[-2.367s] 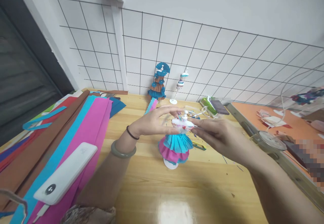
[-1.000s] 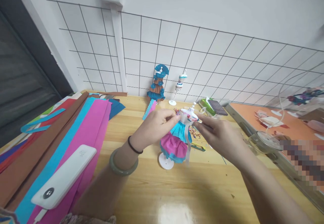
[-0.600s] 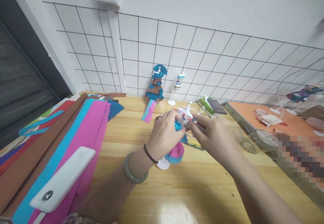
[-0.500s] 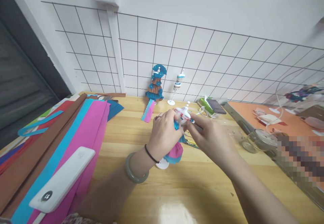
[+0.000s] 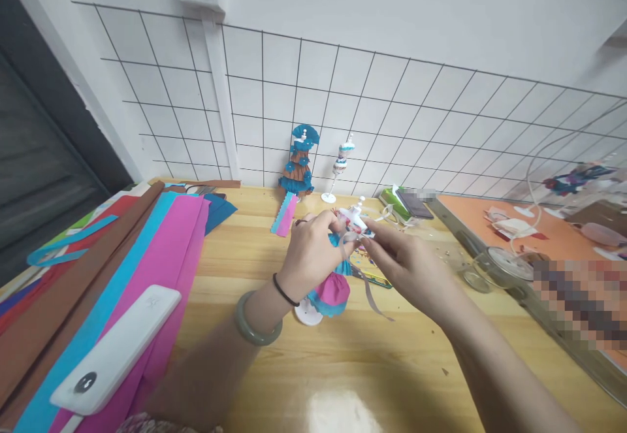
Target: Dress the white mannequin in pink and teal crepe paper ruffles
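A small mannequin doll (image 5: 337, 286) in a pink and blue crepe-paper skirt stands on a white round base (image 5: 307, 313) at the middle of the wooden table (image 5: 313, 368). My left hand (image 5: 311, 253) is wrapped round its waist and bodice. My right hand (image 5: 409, 266) pinches a thin pale ribbon (image 5: 372, 296) at the doll's white top (image 5: 355, 219); the ribbon's loose end trails down to the table.
Sheets of pink, blue and brown crepe paper (image 5: 161, 270) lie at the left with a white power bank (image 5: 115, 348) on them. Two dressed mannequins (image 5: 298, 162) stand by the wire grid wall. A phone (image 5: 414, 203), a tape roll (image 5: 509, 264) and an orange mat (image 5: 539, 237) are at the right.
My left hand has closed round the doll's waist, hiding the upper skirt. My right hand drew the ribbon around the bodice, and its end now hangs lower right. The view shifted slightly.
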Demonstrator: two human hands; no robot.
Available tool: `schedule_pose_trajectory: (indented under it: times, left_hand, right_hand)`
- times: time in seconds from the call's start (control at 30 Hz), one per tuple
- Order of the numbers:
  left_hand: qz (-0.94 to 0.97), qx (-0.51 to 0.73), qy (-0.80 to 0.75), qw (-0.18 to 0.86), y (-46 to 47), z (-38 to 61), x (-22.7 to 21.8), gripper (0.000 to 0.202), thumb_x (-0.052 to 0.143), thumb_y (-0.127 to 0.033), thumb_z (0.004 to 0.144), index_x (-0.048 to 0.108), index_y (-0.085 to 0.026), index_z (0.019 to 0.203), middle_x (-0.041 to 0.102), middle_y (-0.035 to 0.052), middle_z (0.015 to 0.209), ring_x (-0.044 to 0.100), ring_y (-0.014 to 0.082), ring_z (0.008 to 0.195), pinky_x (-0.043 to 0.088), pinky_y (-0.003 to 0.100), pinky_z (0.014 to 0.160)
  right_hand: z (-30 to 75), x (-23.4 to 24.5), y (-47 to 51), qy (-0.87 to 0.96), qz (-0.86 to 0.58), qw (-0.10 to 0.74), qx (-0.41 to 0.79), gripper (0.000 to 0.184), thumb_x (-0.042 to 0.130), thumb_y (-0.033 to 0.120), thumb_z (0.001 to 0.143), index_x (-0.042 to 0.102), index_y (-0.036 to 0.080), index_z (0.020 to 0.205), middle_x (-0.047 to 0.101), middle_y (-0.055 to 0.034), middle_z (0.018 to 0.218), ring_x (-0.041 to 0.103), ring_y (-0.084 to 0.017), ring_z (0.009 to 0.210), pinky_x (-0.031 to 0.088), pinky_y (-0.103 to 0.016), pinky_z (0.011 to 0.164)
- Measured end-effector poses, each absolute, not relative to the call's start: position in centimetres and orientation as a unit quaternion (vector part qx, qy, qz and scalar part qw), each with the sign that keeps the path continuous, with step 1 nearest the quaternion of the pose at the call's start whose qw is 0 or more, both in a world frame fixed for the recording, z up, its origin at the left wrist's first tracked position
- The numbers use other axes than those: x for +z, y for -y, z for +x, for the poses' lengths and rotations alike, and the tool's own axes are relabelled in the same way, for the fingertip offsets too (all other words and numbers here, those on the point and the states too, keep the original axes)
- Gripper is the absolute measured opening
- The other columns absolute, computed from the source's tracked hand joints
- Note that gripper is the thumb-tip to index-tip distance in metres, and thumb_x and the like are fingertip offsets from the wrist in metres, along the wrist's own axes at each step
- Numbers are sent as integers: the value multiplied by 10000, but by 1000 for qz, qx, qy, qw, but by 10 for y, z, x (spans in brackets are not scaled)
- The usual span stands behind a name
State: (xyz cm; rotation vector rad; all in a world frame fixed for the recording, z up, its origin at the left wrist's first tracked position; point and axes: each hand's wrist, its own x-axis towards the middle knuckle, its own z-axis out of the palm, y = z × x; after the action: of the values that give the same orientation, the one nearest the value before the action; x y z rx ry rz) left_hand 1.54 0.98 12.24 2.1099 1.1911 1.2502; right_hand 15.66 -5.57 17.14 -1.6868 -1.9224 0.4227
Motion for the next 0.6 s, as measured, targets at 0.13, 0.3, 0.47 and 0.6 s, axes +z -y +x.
schedule_pose_trajectory:
  times: [0.13,0.3,0.47,0.6]
  left_hand:
    - [759,460,-416,199,-10,17,120,210,690,-290,682,502,-202,713,637,-9,755,616,173,778,453,301,691]
    - [769,475,-396,161,-9,19,117,213,694,-262,673,495,-204,724,622,-3,753,595,187,809,436,329,733]
    - [786,465,-381,144,-5,20,117,210,687,-246,680,486,-205,726,612,-6,749,581,187,808,421,340,732]
    - [792,456,-394,102,-1,23,118,202,671,-221,671,477,-205,725,605,1,733,574,207,826,400,367,760]
  right_hand:
    - [160,169,55,715,-612,297,164,330,417,335,887,593,203,1132,436,38,568,342,-113,490,302,-211,450]
    - [163,174,59,725,-613,263,170,288,398,335,900,612,197,1035,392,47,544,306,-101,477,265,-207,441]
    - [164,178,66,738,-616,230,149,272,367,325,916,582,201,1028,403,55,515,341,-105,456,249,-214,435]
    - [163,178,72,739,-635,195,117,224,375,327,916,562,214,966,458,48,509,391,-113,443,267,-219,444]
